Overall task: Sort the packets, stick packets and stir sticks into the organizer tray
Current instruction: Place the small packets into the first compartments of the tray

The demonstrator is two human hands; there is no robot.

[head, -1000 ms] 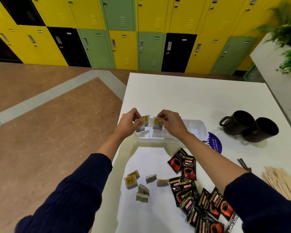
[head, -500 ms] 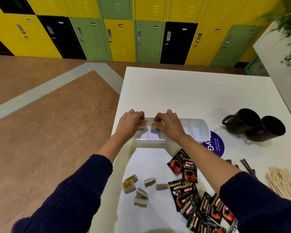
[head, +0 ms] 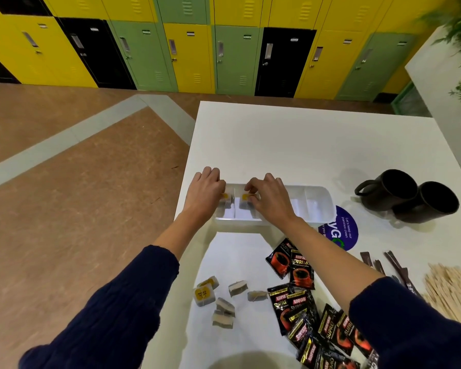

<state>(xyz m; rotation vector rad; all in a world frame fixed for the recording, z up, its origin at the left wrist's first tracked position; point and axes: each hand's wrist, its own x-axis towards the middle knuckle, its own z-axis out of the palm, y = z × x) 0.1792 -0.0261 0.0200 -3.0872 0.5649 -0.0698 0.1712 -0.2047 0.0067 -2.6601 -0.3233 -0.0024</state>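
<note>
A clear plastic organizer tray [head: 320, 206] with several compartments lies across the white table. My left hand [head: 204, 194] and my right hand [head: 268, 198] are both low over its left end. Each pinches a small grey packet with a yellow label: the left packet [head: 226, 201] and the right packet [head: 246, 201] stand inside the left compartments. Several more small grey packets [head: 218, 299] lie loose near the front. Black and red coffee packets [head: 301, 296] are scattered right of them. Brown stick packets [head: 391, 265] and pale wooden stir sticks [head: 453, 294] lie at the right.
Two black mugs [head: 410, 195] stand at the right, behind a round purple sticker [head: 341, 230]. The table's left edge [head: 186, 182] drops to a brown floor. Yellow, green and black lockers [head: 224, 49] line the far wall. A white planter [head: 442, 75] with greenery stands at right.
Both hands have lowered the two small packets from above the tray down into its left compartments. The camera has tilted slightly, so the table sits lower in view.
</note>
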